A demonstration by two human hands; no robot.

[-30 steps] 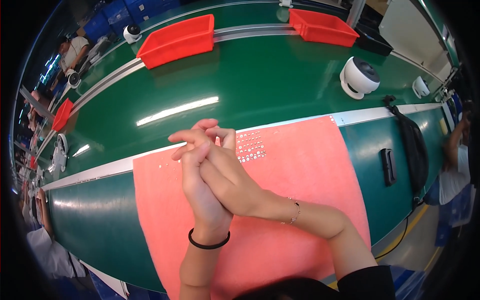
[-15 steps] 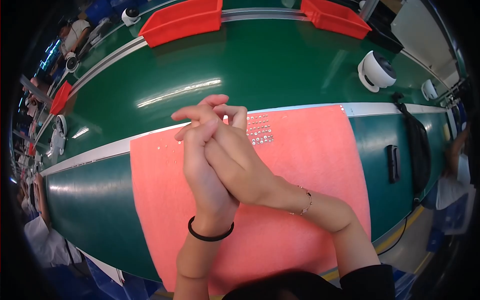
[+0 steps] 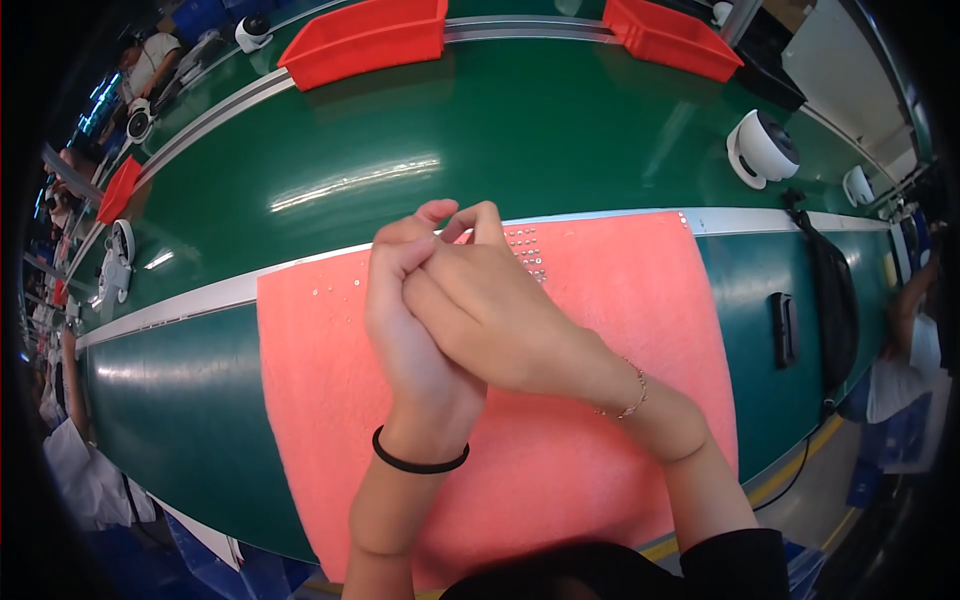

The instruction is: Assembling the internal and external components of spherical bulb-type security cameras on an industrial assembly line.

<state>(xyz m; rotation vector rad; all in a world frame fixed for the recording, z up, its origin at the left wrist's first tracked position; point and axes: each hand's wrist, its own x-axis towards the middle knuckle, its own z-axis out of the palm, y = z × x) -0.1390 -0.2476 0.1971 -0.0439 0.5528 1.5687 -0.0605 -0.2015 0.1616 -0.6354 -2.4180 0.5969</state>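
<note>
Above a pink foam sheet (image 3: 590, 470), my two hands are clasped together with their fingers interlaced. My left hand (image 3: 400, 310), with a black band round its wrist, rises from below and folds round my right hand. Across it lies my right hand (image 3: 505, 320), its wrist wearing a thin bracelet, with its fingers bent among those of the left. No object shows between them; the palms are hidden. Behind the right fingers, small shiny metal pieces (image 3: 525, 240) stand in rows on the sheet, partly covered. Several more loose pieces (image 3: 357, 283) lie left of the hands.
A green belt (image 3: 560, 120) runs past the sheet, carrying a white round-headed device (image 3: 763, 150). Red bins (image 3: 365, 45) stand along its far rail. To the right lie a small black object (image 3: 785, 330) and a black strap-like bundle (image 3: 832, 290). Other people sit at both sides.
My clasped fingers have folded in more closely, and my right wrist has shifted slightly right. The white device at the right sits slightly farther right.
</note>
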